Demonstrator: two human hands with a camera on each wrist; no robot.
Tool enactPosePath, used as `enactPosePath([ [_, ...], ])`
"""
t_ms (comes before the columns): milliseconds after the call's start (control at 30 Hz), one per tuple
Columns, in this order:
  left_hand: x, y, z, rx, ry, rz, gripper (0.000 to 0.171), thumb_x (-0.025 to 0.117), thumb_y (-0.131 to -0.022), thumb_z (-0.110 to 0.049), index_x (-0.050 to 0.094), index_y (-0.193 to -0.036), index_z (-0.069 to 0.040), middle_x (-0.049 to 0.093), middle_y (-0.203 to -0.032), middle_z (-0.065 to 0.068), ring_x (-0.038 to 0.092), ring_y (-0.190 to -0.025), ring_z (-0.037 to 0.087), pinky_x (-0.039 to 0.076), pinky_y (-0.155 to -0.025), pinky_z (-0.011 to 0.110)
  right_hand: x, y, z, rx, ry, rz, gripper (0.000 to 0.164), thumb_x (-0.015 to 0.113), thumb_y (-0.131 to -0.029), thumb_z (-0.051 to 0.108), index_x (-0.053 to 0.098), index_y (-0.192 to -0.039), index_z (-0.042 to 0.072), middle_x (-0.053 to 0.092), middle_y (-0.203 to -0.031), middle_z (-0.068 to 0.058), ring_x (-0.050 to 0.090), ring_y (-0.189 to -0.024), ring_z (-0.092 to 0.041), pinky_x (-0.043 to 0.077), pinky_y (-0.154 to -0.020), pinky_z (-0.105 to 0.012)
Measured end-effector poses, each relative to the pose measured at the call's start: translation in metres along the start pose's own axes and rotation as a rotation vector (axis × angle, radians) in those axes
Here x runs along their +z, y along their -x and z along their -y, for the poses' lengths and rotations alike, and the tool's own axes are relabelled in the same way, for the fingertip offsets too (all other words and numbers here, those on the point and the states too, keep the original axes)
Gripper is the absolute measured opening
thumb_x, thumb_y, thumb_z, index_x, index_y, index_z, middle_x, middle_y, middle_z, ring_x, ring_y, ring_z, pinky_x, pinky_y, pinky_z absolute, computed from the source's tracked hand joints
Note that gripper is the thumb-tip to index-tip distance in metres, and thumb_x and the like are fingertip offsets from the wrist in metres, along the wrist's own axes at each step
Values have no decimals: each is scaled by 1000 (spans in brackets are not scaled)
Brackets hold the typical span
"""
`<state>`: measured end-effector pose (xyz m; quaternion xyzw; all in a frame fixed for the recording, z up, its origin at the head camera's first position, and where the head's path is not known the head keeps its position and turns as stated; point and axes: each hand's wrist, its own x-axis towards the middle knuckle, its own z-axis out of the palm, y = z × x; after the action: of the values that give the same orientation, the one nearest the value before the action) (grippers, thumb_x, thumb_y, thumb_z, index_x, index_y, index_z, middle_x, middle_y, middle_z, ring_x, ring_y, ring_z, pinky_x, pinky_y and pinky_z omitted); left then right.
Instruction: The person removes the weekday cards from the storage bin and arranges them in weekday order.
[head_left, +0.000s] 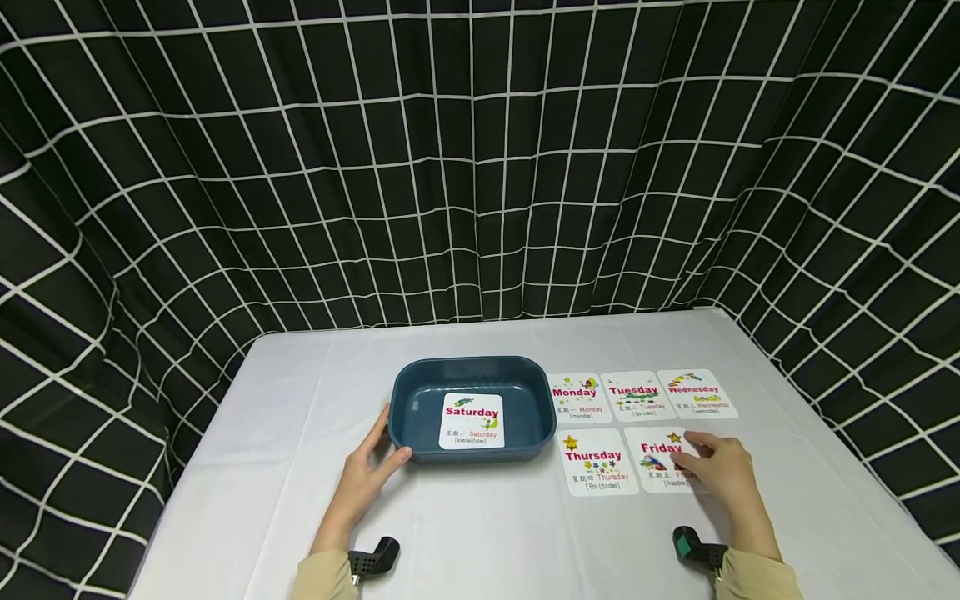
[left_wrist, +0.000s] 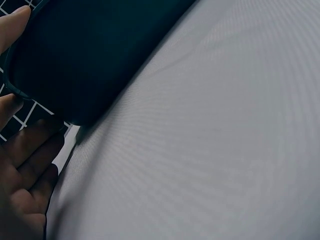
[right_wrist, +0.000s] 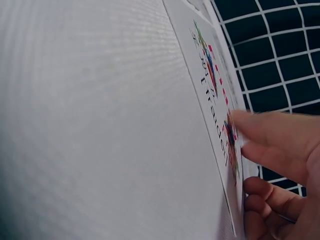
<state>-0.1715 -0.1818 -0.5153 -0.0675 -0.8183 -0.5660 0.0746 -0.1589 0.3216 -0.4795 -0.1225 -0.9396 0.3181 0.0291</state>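
Observation:
My left hand (head_left: 363, 483) holds the near left corner of a dark blue tray (head_left: 517, 454), thumb at the front wall and index finger along the side. A white Saturday card (head_left: 472, 422) leans inside, printed face toward me. In the left wrist view the fingers (left_wrist: 37, 145) below the index stand off the tray. On the table the Friday card (head_left: 654, 475) lies flat. My right hand (head_left: 723, 468) touches its right part with thumb and forefinger, partly covering the print. The right wrist view shows fingertips (right_wrist: 245, 120) against the card's face.
Left of Friday lies the Thursday card (head_left: 598, 479). Behind them, Monday (head_left: 577, 410), Tuesday (head_left: 637, 404) and Wednesday (head_left: 697, 400) form a row right of the tray. A white cloth (head_left: 480, 533) covers the table; a black checked curtain (head_left: 480, 167) surrounds its far sides.

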Motion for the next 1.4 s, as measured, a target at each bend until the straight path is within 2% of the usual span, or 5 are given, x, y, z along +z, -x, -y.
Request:
enactPosePath([
  [300, 1, -3, -1, 1, -18, -4, 74, 71, -82, -33, 33, -145, -29, 51, -132, 4, 38, -127, 26, 23, -104, 55, -2, -3, 13, 44, -64, -92, 47, 55, -91, 22, 46, -121, -13, 52, -86, -16, 48, -77, -28, 36, -60, -33],
  [633, 0, -4, -4, 4, -28, -4, 74, 71, -82, -32, 32, -145, -28, 50, -133, 4, 38, -128, 26, 23, -104, 54, -1, -10, 66, -103, -271, -263, 35, 53, -94, 26, 58, -115, -1, 56, -93, -13, 47, -83, -20, 37, -65, -35],
  [1000, 1, -4, -5, -2, -27, 0, 74, 70, -82, -34, 33, -145, -28, 50, -133, 3, 39, -127, 25, 23, -104, 54, 38, -54, 87, -266, -614, 61, 44, 52, -95, 36, 51, -131, 11, 55, -120, -11, 55, -105, -20, 48, -83, -25],
  [1133, 0, -2, -4, -9, -21, -4, 74, 70, -82, -34, 33, -145, -28, 51, -133, 3, 38, -128, 24, 23, -104, 54, 22, -31, 140, -291, -758, 242, 47, 52, -96, 19, 41, -134, -6, 48, -128, -26, 51, -115, -28, 43, -93, -27],
  [1400, -2, 7, -34, -12, -2, 10, 71, 69, -84, -24, 33, -145, -16, 50, -131, 16, 36, -127, 35, 21, -102, 59, 53, -36, 179, -313, -828, 392, 49, 55, -95, 23, 43, -135, -2, 47, -131, -22, 47, -120, -29, 40, -96, -31],
])
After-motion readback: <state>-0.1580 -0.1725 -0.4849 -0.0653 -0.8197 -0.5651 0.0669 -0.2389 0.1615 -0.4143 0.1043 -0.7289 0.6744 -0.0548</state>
